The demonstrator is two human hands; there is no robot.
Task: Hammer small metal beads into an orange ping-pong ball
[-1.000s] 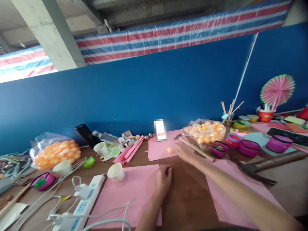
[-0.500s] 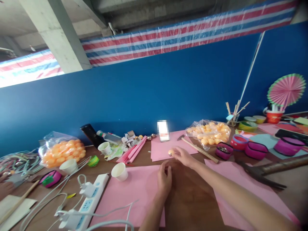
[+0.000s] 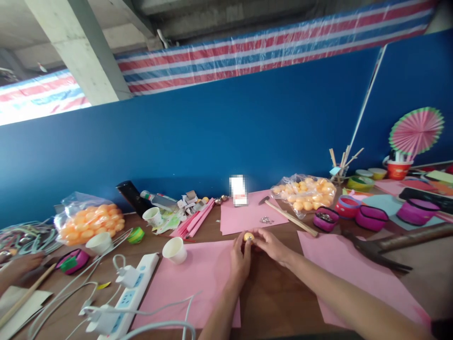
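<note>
Over the brown table, an orange ping-pong ball (image 3: 248,235) with a small shiny spot on its near side is between my two hands. My left hand (image 3: 240,259) grips it from the left, fingers bent and thumb near the shiny spot. From the right, the curled fingers of my right hand (image 3: 272,247) close on the same ball. A few small silver pieces, perhaps thumbtacks (image 3: 266,220), lie on a pink paper sheet (image 3: 233,222) just beyond my hands. A small hammer (image 3: 292,217) rests partly on that sheet, its wooden handle pointing towards me.
Bags of orange balls (image 3: 306,192) (image 3: 92,222) stand right and left. A paper cup (image 3: 174,250) stands on pink paper near a power strip (image 3: 132,295). A claw hammer (image 3: 382,250) lies at right. Another person's hand (image 3: 26,264) is at far left.
My right hand has drawn the ball back towards me to my left hand, which now holds it too. The silver pieces on the pink sheet have come into view. The other person's hand has moved.
</note>
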